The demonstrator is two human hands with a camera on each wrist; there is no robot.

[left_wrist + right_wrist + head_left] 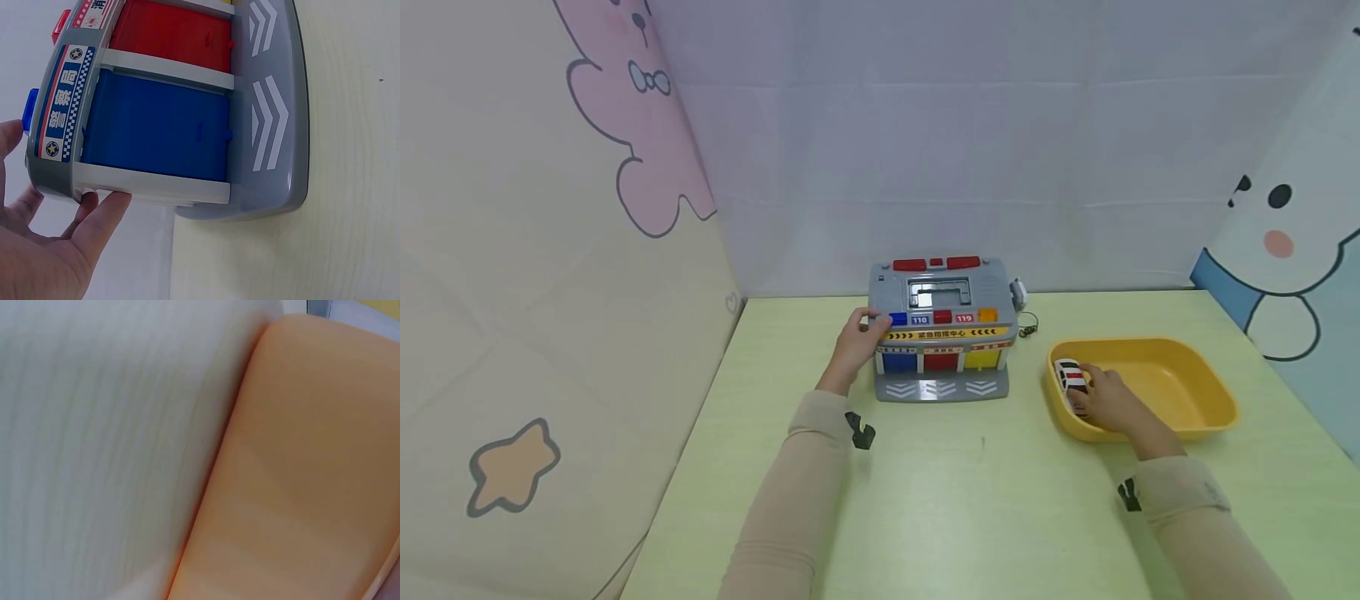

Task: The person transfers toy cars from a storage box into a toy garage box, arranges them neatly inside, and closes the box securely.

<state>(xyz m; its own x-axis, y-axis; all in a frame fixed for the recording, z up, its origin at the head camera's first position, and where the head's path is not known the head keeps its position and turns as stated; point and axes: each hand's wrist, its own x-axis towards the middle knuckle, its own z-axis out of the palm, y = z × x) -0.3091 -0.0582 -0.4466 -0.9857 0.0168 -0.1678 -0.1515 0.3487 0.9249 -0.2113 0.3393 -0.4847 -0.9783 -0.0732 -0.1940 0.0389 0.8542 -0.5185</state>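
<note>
A grey toy garage with blue, red and yellow doors stands at the back of the table. My left hand grips its left front corner, with fingers at the roof edge and on the side wall. Close up in the left wrist view, the hand is beside the blue door. On the right, my right hand reaches into a yellow tray and holds a white toy car with black and red markings at the tray's left end. The palm hides part of the car.
A small handset with a coiled cord hangs on the garage's right side. Behind the table is a pale curtain. The tray's outer wall fills much of the right wrist view.
</note>
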